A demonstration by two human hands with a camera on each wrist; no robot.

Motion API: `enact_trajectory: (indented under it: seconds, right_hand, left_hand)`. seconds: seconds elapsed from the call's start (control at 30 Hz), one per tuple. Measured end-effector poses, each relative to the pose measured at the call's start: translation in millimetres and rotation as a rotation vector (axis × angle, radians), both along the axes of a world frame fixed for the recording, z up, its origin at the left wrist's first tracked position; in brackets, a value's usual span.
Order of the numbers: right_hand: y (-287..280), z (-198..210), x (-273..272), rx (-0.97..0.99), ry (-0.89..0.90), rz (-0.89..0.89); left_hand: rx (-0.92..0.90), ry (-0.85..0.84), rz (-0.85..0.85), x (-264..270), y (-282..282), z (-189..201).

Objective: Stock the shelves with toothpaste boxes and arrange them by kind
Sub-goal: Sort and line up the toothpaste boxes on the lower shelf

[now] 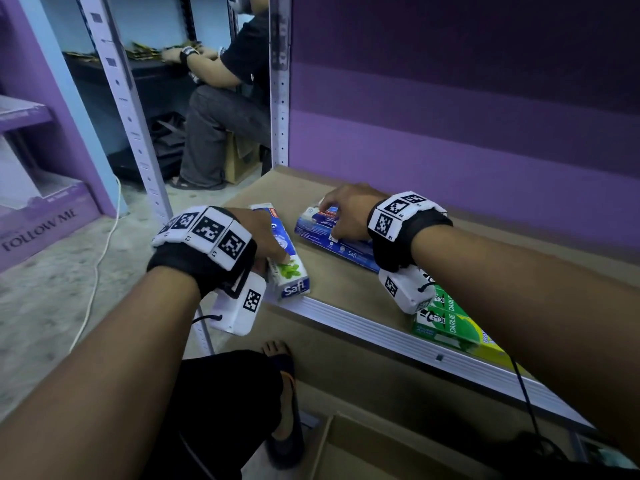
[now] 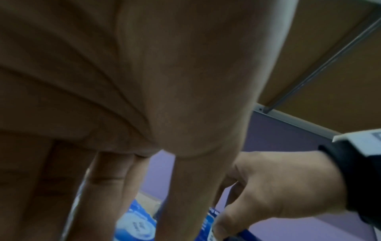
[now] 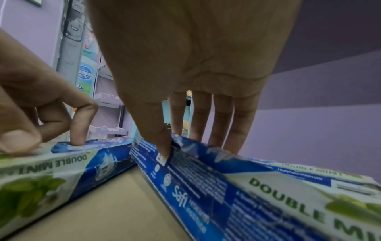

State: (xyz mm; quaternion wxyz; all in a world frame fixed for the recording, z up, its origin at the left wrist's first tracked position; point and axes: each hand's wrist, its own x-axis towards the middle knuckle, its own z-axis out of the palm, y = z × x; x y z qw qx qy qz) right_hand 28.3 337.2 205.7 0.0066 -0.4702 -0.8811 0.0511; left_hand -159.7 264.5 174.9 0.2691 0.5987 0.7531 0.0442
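A blue-and-white Safi toothpaste box (image 1: 289, 271) lies at the shelf's left front corner. My left hand (image 1: 263, 240) grips it from above, thumb near the green leaf print. Seen from the right wrist, that box (image 3: 62, 171) has the left hand's thumb and bent forefinger on top. Further back lies a low stack of Safi boxes (image 1: 341, 249). My right hand (image 1: 346, 213) pinches its top box (image 3: 226, 187), thumb on the near side and fingers over the far edge. Green Darlie boxes (image 1: 450, 323) lie at the front right, partly under my right wrist.
The brown shelf board (image 1: 346, 289) ends in a metal front rail (image 1: 381, 327), with a purple back panel behind. A steel upright (image 1: 278, 98) stands at the left rear corner. An open cardboard carton (image 1: 381, 455) sits below. Another person (image 1: 225, 98) sits at the neighbouring rack.
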Motion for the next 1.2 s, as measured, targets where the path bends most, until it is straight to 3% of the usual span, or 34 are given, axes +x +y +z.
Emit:
enact_trajectory:
  seconds: [0.07,0.2,0.3,0.47,0.6,0.83,1.0,1.2]
  right_hand:
    - [0.8,-3.4,-0.6,-0.017,-0.001,0.006]
    - [2.3,-10.6,-0.3,-0.031,0.008,0.001]
    - [5.1,-12.4,-1.0,-0.026,-0.003,0.015]
    - [13.3,-10.5,4.5,-0.08,0.016,0.053]
    - [30.2,-3.1,20.7,-0.053,0.099,0.034]
    - [71.5,-3.0,52.6,-0.067,-0.126,-0.139]
    - [78.0,-8.7,60.4,-0.192,-0.152,-0.195]
    - [74.4,-14.0,58.8,-0.198,-0.117,-0.179]
  left_hand:
    - [0.006,-0.078,0.011,-2.1,-2.0,1.9]
    - [0.295,-0.041,0.171,-15.5,7.7,2.8]
    - [0.369,-0.079,0.187,-25.4,17.6,-7.4]
    - [0.372,-0.236,0.14,-35.0,16.1,-20.9]
    - [0.378,-0.169,0.125,-41.7,18.8,-17.0]
    - [0.29,-0.149,0.211,-35.7,8.5,-9.7]
    - [0.249,-0.085,0.158,-19.4,-0.8,-3.8]
    - [0.093,0.001,0.058,-4.8,-2.0,0.6]
